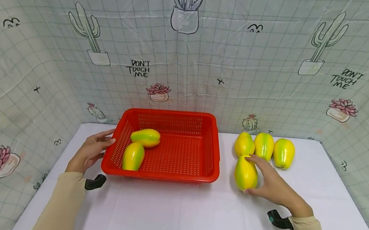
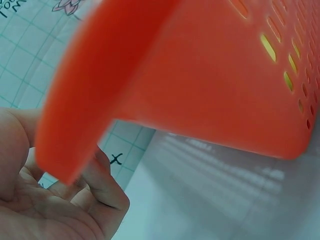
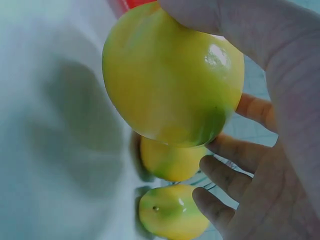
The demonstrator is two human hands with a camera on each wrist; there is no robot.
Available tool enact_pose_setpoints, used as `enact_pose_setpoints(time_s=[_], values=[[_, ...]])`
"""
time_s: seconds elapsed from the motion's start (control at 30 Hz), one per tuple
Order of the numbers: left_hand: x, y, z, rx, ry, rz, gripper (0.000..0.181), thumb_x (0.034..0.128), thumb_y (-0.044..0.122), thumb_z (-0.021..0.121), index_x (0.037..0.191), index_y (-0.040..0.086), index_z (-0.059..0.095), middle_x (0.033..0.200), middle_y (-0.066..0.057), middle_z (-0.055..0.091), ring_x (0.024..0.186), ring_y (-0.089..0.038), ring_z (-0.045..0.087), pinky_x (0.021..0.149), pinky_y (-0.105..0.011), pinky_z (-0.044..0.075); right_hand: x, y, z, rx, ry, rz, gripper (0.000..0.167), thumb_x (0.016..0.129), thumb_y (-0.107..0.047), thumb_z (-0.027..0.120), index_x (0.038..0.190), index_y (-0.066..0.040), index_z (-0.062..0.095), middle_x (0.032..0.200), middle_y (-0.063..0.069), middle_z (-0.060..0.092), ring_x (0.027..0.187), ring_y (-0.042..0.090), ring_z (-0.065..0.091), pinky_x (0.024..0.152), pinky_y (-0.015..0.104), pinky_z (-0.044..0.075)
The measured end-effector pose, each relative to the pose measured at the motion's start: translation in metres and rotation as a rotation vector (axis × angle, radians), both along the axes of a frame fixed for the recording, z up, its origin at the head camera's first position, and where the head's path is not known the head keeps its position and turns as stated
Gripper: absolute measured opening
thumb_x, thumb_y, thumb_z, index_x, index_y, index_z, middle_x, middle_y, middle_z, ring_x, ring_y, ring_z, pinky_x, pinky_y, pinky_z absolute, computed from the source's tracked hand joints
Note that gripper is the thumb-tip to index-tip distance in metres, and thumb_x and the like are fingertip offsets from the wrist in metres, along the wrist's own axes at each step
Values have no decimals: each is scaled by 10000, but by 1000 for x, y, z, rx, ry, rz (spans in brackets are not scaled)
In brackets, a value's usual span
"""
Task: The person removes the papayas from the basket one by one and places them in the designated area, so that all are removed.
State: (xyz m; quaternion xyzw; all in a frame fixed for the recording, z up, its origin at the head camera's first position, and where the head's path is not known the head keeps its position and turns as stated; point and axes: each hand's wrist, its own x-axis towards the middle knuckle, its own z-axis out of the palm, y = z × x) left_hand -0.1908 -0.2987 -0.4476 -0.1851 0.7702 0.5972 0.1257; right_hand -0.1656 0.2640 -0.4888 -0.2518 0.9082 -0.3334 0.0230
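My right hand (image 1: 272, 184) grips a yellow-green papaya (image 1: 245, 175) between thumb and fingers. In the right wrist view the held papaya (image 3: 170, 80) appears raised off the table, its shadow apart from it. My left hand (image 1: 89, 150) holds the left rim of a red plastic basket (image 1: 161, 176). The left wrist view shows curled fingers (image 2: 107, 192) under the rim, with the basket wall (image 2: 200, 80) close by. Inside the basket, on its left side, lie two papayas, one crosswise (image 1: 146, 137) and one nearer the front (image 1: 133, 156).
Beyond my right hand, three more papayas stand in a row: a left one (image 1: 244, 144), a middle one (image 1: 263, 146) and a right one (image 1: 284, 153). A white cloth covers the table (image 1: 168, 220). Patterned fabric (image 1: 200, 54) hangs behind and at both sides.
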Motion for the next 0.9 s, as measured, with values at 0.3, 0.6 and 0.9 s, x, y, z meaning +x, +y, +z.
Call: enact_pose_setpoints(time_s=[0.3,0.6,0.9], values=[[1,-1,1,-2,-2,-7,632,1109,234,560,1683,175,303,1660,-223,338,1395,-364,464,1039,-364,534,-2,2,-5,30,35,22,921,755,-157,957,1507,47,466,1557,282,458,1433,488,407,1129,709,335],[2,-1,0,7,-1,4,637,1110,235,559,1685,175,293,1664,-230,327,1393,-373,457,1102,-436,500,-4,5,-10,42,11,42,928,776,-165,945,1520,52,434,1602,328,375,1463,530,346,1130,734,308],[3,1,4,11,6,0,636,1106,238,565,1679,147,305,1648,-236,344,1340,-347,498,921,-279,551,-6,6,-8,37,10,52,958,777,-211,940,1532,67,419,1629,355,313,1469,571,301,1108,773,293]])
